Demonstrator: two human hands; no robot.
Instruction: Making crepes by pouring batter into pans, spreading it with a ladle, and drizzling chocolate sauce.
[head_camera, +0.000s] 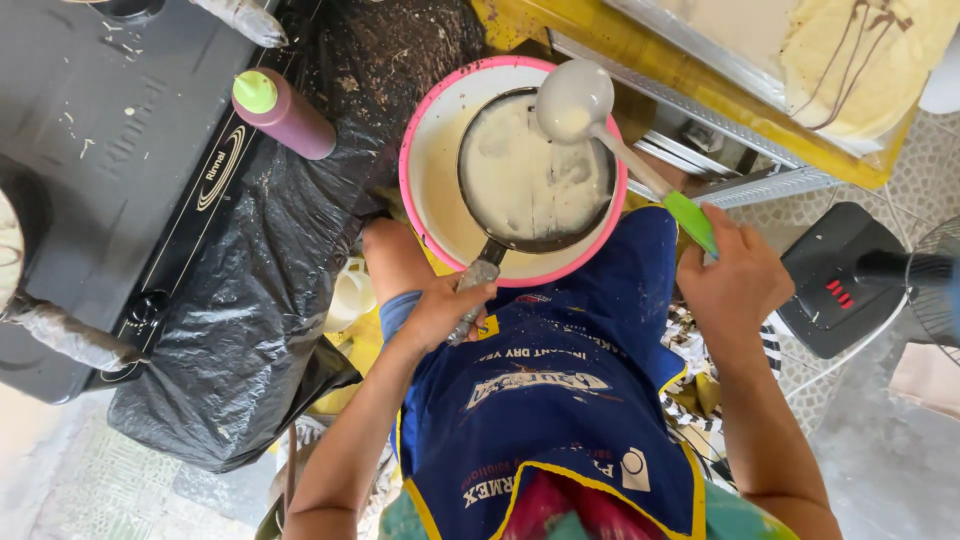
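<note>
My left hand (445, 308) grips the foil-wrapped handle of a small black pan (530, 180), which is coated with pale batter and held over a pink-rimmed bowl (425, 120) of the same batter. My right hand (735, 275) holds the green handle of a ladle (575, 100). The ladle's batter-covered cup sits over the far edge of the pan. The bowl rests on my lap above a blue apron (560, 380).
A black induction cooker (110, 150) lies at left on black plastic sheeting (270, 300), with a dark red squeeze bottle (285, 112) with a green cap beside it. A yellow tray (880, 150) with a thin crepe (860, 60) sits top right. A black fan base (850, 280) stands at right.
</note>
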